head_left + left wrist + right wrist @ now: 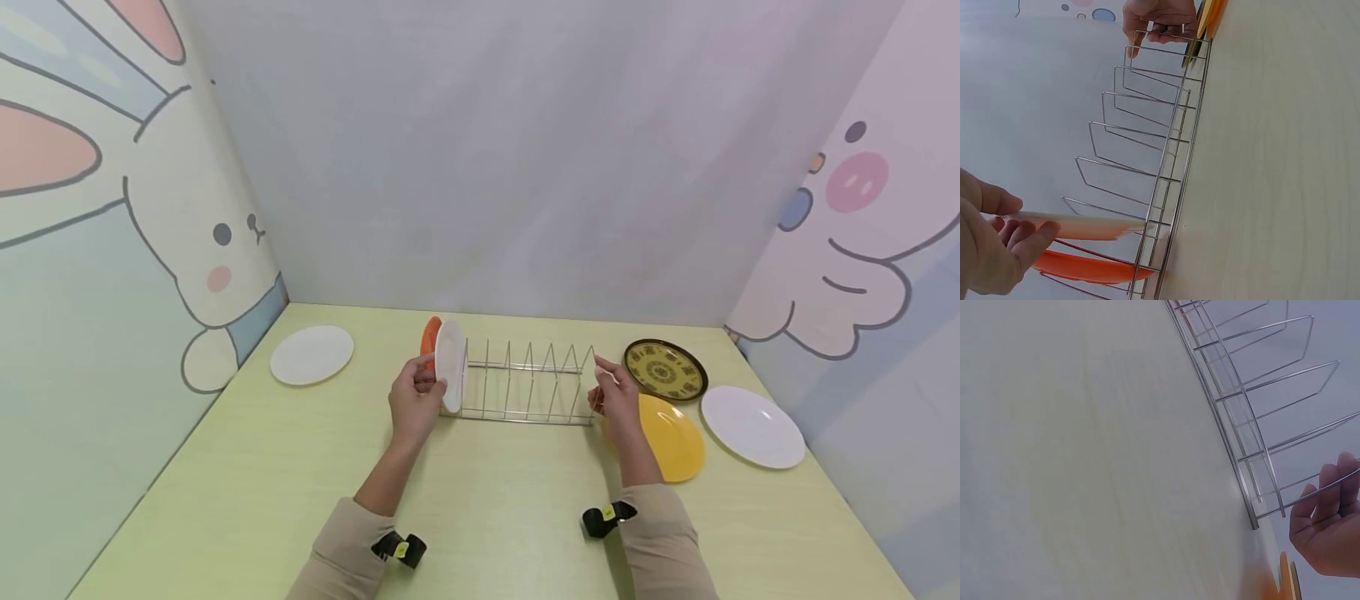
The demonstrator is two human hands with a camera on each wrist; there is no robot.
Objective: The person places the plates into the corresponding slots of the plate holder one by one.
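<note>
One white plate [452,367] is standing in the rack [525,367] beside an orange one [429,340], left fingers [1035,247] pinching it, right fingers [1329,503] gripping the end wire [1271,512]. If those are slipping, the rack's probably skidding.

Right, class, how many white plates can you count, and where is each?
3 white plates: one at far left, one in the left hand at the rack, one at far right.

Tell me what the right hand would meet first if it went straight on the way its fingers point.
The wire plate rack, at its right end. The right hand looks to have its curled fingers on that end, though depth leaves actual contact hard to confirm.
</note>
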